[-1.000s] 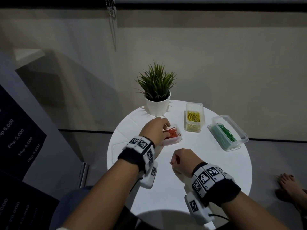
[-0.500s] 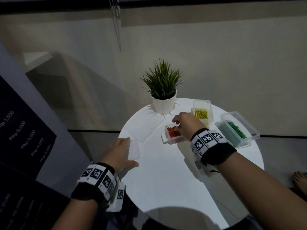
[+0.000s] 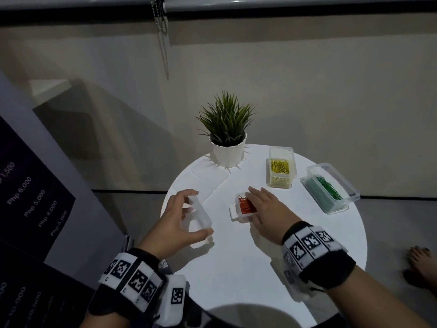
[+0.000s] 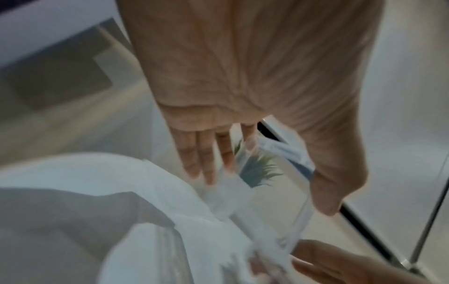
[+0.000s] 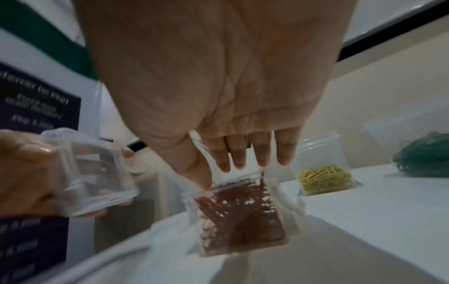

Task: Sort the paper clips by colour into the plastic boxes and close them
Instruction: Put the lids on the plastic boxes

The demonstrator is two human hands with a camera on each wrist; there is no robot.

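Round table (image 3: 272, 268): white. Box near its centre (image 3: 236, 213): clear, red clips (image 3: 247, 205). Box at far edge (image 3: 281, 170): clear, yellow clips (image 3: 280, 166). Box at right edge (image 3: 331, 188): clear, green clips (image 3: 328, 188). Plant (image 3: 225, 121): green, white pot (image 3: 228, 155). Wristbands (image 3: 312, 242): black, black-and-white square markers.

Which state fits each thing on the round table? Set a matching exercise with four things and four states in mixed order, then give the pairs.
Things
1. red clip box
2. yellow clip box
3. green clip box
4. clear lid

States
A. held off the table in the left hand
B. nearest the potted plant among the boxes, open
C. farthest to the right, open
D. under the fingers of the right hand

Pairs: 1-D, 2-B, 3-C, 4-A
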